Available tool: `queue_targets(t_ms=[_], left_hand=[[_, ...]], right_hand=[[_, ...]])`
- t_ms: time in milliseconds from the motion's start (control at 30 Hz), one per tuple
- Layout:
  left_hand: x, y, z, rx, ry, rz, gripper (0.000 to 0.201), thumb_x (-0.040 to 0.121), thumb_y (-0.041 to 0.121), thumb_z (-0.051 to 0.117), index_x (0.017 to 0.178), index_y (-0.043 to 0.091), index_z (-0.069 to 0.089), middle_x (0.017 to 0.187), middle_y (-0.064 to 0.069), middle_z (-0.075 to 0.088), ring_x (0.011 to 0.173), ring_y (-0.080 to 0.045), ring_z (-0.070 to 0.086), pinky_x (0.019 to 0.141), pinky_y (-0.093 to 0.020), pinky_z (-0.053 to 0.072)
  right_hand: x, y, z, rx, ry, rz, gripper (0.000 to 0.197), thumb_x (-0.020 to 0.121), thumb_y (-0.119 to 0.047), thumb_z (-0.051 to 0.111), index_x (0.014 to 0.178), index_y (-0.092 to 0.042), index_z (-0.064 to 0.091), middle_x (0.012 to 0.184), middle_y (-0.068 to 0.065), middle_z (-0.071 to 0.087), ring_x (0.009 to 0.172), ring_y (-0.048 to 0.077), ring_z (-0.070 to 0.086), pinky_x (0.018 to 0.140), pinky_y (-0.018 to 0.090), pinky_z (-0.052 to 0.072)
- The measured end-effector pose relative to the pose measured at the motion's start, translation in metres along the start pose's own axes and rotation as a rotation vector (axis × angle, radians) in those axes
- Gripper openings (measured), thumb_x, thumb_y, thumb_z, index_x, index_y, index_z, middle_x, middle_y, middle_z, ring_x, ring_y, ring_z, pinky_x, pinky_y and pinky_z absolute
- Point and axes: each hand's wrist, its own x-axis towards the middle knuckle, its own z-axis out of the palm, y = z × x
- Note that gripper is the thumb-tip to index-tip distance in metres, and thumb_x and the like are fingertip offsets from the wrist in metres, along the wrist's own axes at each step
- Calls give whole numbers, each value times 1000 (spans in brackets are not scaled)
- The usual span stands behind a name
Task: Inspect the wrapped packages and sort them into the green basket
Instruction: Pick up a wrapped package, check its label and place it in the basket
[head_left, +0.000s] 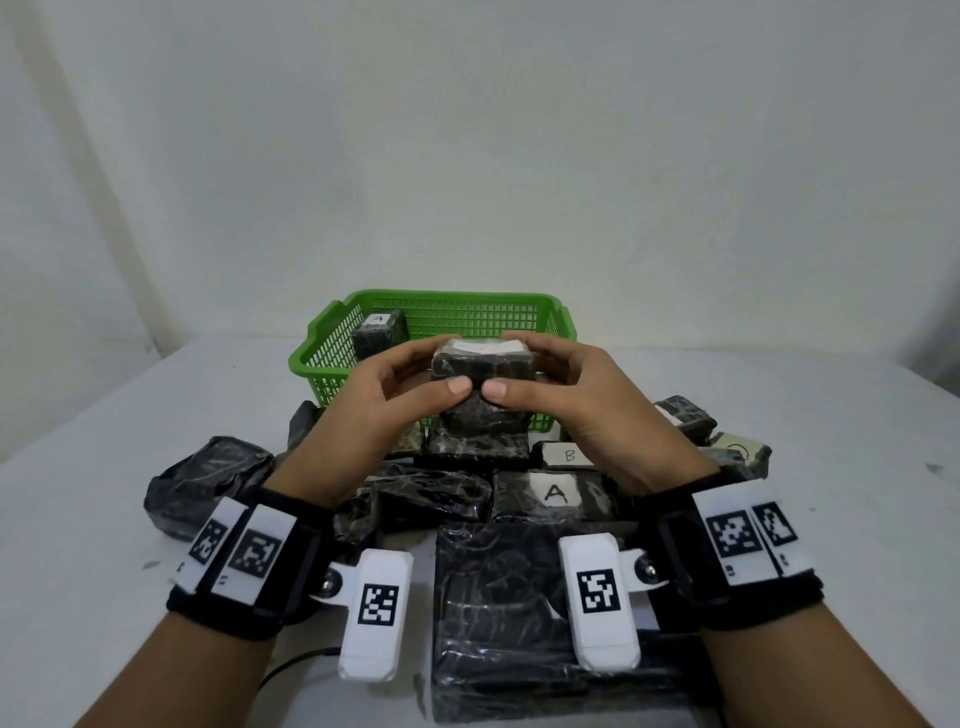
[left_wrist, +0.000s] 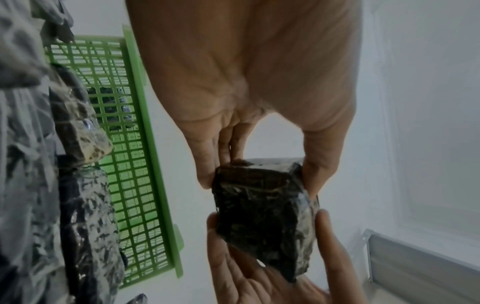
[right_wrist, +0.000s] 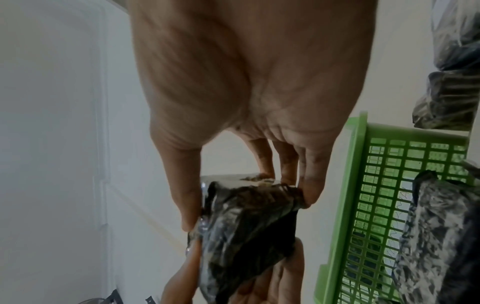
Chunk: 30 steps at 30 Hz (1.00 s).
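Holding one package (head_left: 484, 364) up over the pile, just in front of the basket (head_left: 332, 347), my left hand (head_left: 387, 395) and right hand (head_left: 571, 395) both pinch it. The wrap looks slippery, so it could drop.

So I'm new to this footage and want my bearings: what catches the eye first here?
Both hands, left hand and right hand, grip one small dark wrapped package at centre, held up in front of the green basket. That basket sits at the table's far side with one package marked A inside. Nearer, a heap of dark packages covers the table, some labelled A or B.
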Motion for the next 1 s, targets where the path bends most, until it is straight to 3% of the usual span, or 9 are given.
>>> queue_targets(t_ms=[133,233,400,500,567,633,767,867,1000], left_hand=[[2,-1,-2,-16,70,38,59,75,32,78,127,7,67,124,-13,73,121,-32,68,110,-52,47],[0,0,0,-45,22,18,59,77,30,76,130,5,65,128,-13,71,123,-30,66,108,-43,50],[2,0,-1,-44,87,46,57,75,31,78,125,6,68,124,-13,73,120,-30,68,110,-50,48],[0,1,-3,-76,13,5,66,77,29,78,135,2,61,132,-14,69,127,-30,64,110,-45,48],[0,1,-3,-52,-1,6,71,74,31,84,135,4,61,131,-12,70,126,-28,65,108,-43,49],[1,1,-4,-43,31,20,70,70,30,84,133,6,63,127,-10,73,123,-27,67,108,-45,48],[1,0,-6,-22,-26,2,83,68,31,89,141,7,56,135,-8,69,130,-25,62,110,-42,44],[2,1,-6,2,45,50,86,62,24,88,139,9,56,132,-4,71,125,-21,65,104,-35,52],[1,2,-4,18,44,98,89,63,-1,94,140,9,51,137,-4,66,129,-17,62,97,-25,55]], right_hand=[[3,2,3,35,2,1,96,52,-55,99,134,-17,67,127,4,75,121,21,70,114,44,48],[1,0,1,17,44,-42,82,61,-47,93,132,-16,69,123,3,77,120,19,71,113,46,49],[1,0,3,-21,18,-29,85,61,-39,94,137,-18,64,131,0,73,123,12,68,114,41,49],[-2,-3,3,-38,35,-64,77,61,-26,98,131,-15,67,124,0,76,118,10,71,111,38,52],[-3,-5,3,-24,51,-80,76,60,-25,92,131,-14,66,123,-1,77,117,9,71,110,34,53],[-2,-4,4,-23,41,-81,78,63,-25,96,134,-14,65,125,-2,76,119,9,70,109,32,52],[-2,-4,3,-18,55,-82,73,65,-29,92,132,-15,67,124,-2,76,119,10,70,111,36,51],[-2,-4,3,-22,26,-61,80,65,-26,96,138,-15,63,130,-2,74,122,10,69,110,34,52],[-3,-6,5,59,-10,77,70,79,-45,87,136,-12,64,128,7,74,115,22,73,96,38,59]])
